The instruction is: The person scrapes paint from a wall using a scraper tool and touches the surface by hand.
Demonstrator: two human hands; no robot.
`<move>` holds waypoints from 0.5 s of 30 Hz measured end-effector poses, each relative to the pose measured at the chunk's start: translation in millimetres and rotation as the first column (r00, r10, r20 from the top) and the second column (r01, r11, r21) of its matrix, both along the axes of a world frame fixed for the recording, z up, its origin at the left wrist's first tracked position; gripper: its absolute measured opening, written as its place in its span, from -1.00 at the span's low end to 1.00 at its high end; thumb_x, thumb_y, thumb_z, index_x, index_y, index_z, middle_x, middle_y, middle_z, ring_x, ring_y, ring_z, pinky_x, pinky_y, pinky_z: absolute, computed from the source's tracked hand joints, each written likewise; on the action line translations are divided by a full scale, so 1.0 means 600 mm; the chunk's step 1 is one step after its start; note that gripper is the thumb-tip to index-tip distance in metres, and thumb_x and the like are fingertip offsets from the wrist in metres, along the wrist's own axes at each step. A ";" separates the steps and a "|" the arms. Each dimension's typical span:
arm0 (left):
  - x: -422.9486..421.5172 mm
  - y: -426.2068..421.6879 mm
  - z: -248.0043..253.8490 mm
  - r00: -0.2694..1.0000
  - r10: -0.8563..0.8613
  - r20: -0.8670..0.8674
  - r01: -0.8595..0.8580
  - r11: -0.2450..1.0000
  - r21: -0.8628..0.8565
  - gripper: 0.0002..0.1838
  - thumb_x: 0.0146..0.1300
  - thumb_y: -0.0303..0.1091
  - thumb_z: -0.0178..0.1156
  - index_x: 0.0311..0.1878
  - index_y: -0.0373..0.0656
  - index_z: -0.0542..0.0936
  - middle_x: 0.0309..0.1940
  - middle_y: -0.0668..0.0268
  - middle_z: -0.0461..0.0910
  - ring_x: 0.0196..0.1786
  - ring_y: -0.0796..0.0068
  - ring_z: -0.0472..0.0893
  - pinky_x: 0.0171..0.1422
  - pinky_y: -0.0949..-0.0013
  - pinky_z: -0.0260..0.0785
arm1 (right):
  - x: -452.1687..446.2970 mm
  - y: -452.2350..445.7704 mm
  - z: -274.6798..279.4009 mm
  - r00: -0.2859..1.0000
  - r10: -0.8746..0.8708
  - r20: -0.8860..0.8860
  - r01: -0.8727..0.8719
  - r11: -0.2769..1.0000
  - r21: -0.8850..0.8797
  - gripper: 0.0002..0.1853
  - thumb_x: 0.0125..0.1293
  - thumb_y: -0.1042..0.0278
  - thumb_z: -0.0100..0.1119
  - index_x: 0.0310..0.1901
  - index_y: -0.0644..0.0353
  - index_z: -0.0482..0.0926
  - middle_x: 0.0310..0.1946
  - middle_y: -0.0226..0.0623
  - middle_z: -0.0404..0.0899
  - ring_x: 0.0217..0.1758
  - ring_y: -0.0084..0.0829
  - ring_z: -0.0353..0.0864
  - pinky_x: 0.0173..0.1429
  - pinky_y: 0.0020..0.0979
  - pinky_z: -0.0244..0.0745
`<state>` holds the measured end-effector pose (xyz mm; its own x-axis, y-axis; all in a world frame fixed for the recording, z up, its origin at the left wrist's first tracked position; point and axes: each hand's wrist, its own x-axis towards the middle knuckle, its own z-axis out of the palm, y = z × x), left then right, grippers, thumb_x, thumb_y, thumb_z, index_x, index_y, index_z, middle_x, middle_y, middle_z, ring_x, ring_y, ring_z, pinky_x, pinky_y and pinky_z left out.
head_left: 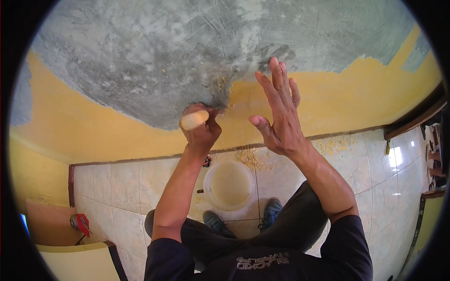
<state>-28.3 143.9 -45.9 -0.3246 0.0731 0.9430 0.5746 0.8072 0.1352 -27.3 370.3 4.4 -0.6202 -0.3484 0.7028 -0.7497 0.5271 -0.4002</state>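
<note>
My left hand (200,133) is closed round the pale wooden handle of a scraper (195,120). Its thin blade, mostly hidden by my fingers, meets the wall at the border between yellow paint (243,100) and bare grey plaster (154,70). Small yellow flakes cling to the plaster just above the blade. To the right, my right hand (281,114) has its fingers stretched out and thumb apart, holding nothing. It is in front of the yellow paint, with fingertips near a dark damp patch; whether the palm touches the wall I cannot tell.
A white bucket (230,186) of cloudy liquid stands on the tiled floor (126,187) between my feet and the wall. Paint scrapings (251,160) lie along the skirting. A red object (83,225) is at the lower left; dark wooden furniture (417,117) stands at the right.
</note>
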 end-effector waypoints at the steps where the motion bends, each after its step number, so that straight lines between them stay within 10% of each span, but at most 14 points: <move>1: 0.003 0.002 -0.006 1.000 0.003 0.004 -0.003 1.000 0.004 -0.73 -0.04 -0.69 0.32 -0.39 -0.13 0.47 -0.52 0.26 0.55 -0.50 0.24 0.54 -0.40 0.26 0.34 | 0.001 0.001 0.000 1.000 0.004 0.008 -0.004 1.000 0.010 -0.12 0.43 -0.39 -0.18 0.50 0.22 0.16 0.61 0.10 -0.22 0.68 0.07 -0.29 0.59 0.10 -0.44; 5: -0.007 -0.001 0.006 0.988 -0.103 -0.118 0.126 0.972 0.199 -0.75 -0.07 -0.66 0.32 -0.41 -0.13 0.47 -0.53 0.28 0.53 -0.50 0.21 0.53 -0.41 0.25 0.32 | -0.001 0.001 -0.005 1.000 -0.010 -0.007 0.011 0.999 0.042 -0.11 0.42 -0.40 -0.17 0.50 0.22 0.16 0.61 0.10 -0.23 0.68 0.08 -0.30 0.59 0.10 -0.44; 8: 0.007 -0.005 0.014 0.999 0.018 0.030 -0.016 0.996 -0.091 -0.74 -0.13 -0.66 0.31 -0.41 -0.13 0.48 -0.51 0.31 0.56 -0.49 0.24 0.55 -0.43 0.26 0.31 | 0.002 -0.001 -0.003 1.000 -0.001 -0.002 0.001 1.000 0.025 -0.11 0.42 -0.41 -0.18 0.50 0.22 0.16 0.61 0.10 -0.23 0.68 0.08 -0.31 0.59 0.10 -0.45; 15: 0.031 -0.002 0.051 1.000 -0.006 -0.015 0.007 0.997 0.078 -0.79 0.09 -0.65 0.38 -0.30 -0.22 0.53 -0.51 0.29 0.58 -0.43 0.38 0.60 -0.31 0.42 0.42 | 0.012 0.003 0.014 0.983 0.024 -0.183 -0.043 0.994 -0.105 -0.33 0.33 0.05 0.25 0.39 0.20 0.35 0.37 -0.02 0.33 0.41 -0.06 0.32 0.38 -0.09 0.04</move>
<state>-9.8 142.7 -15.3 -0.3108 0.0015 0.9505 0.5824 0.7905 0.1892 -20.2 372.0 12.9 -0.4683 -0.2829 0.8371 -0.8314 0.4617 -0.3091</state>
